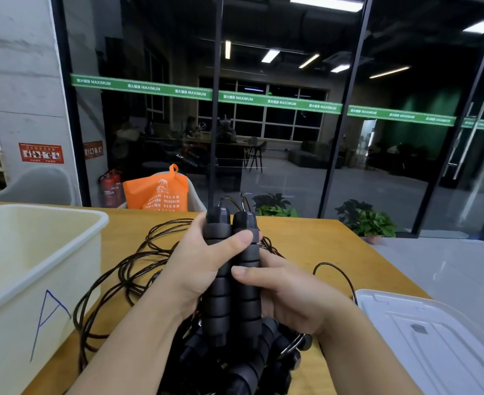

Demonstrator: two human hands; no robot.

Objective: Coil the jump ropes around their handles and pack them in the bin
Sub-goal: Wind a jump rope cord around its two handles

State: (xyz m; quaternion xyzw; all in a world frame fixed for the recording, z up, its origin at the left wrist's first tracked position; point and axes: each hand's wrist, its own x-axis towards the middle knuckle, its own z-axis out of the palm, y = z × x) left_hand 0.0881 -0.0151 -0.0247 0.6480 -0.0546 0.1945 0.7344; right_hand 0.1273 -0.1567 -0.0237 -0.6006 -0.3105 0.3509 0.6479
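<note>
Two black ribbed foam jump-rope handles (pixel 229 283) stand upright side by side above the wooden table (pixel 315 246). My left hand (pixel 198 260) grips them from the left, thumb across the right handle. My right hand (pixel 289 292) holds them from the right, thumb pressed on the right handle. Thin black rope (pixel 138 260) lies in tangled loops on the table behind and left of my hands. More black handles (pixel 252 363) lie in a pile under my wrists. The cream bin (pixel 35 269), marked with a blue "A", stands at the left, with nothing visible inside it.
A clear plastic lid (pixel 434 337) lies at the table's right edge. Behind the table stand a chair with an orange bag (pixel 157 192), a fire extinguisher (pixel 111 188), potted plants (pixel 369 220) and a glass wall.
</note>
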